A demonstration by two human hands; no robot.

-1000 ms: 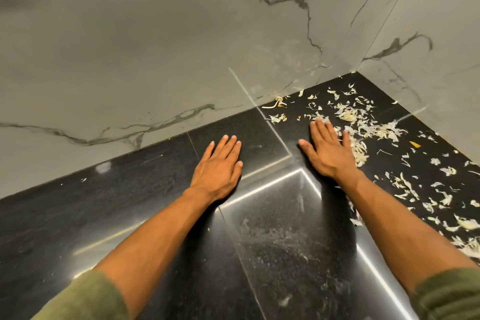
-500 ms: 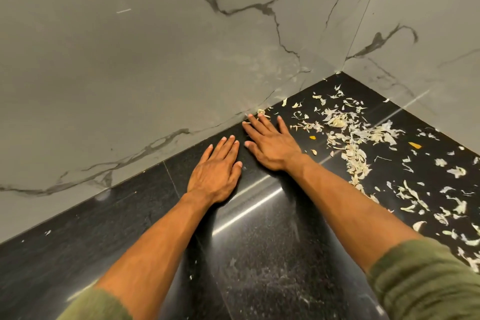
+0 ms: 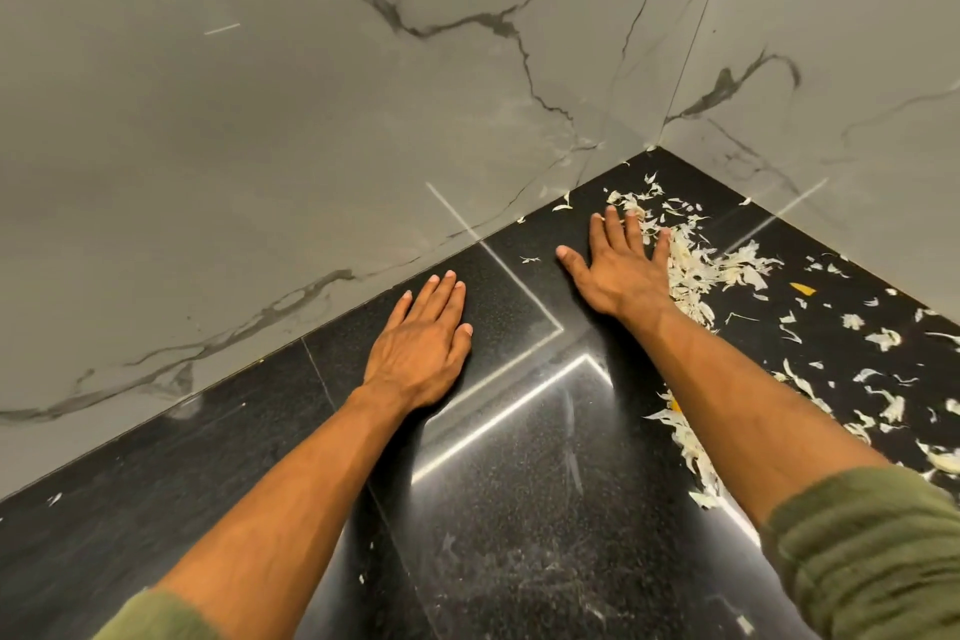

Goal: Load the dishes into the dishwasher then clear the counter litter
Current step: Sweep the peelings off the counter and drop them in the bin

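Note:
Pale, papery peel scraps [image 3: 711, 270] lie strewn over the black stone counter [image 3: 519, 509], thickest in the corner and along the right side. My right hand [image 3: 618, 270] lies flat on the counter with fingers straight and spread, its little-finger edge against the heap of scraps. My left hand [image 3: 421, 343] rests flat on bare counter to the left, fingers straight and together, holding nothing. One small orange scrap [image 3: 802, 288] lies among the pale ones.
Grey marble-look walls [image 3: 311, 94] meet in a corner [image 3: 657, 148] just beyond the scraps. More peel bits [image 3: 883, 338] are scattered to the far right. A strip of light reflects on the counter between my forearms.
My right hand has slid from beside my left hand rightward and toward the corner, pushing scraps into a denser heap. My left hand has stayed flat in place.

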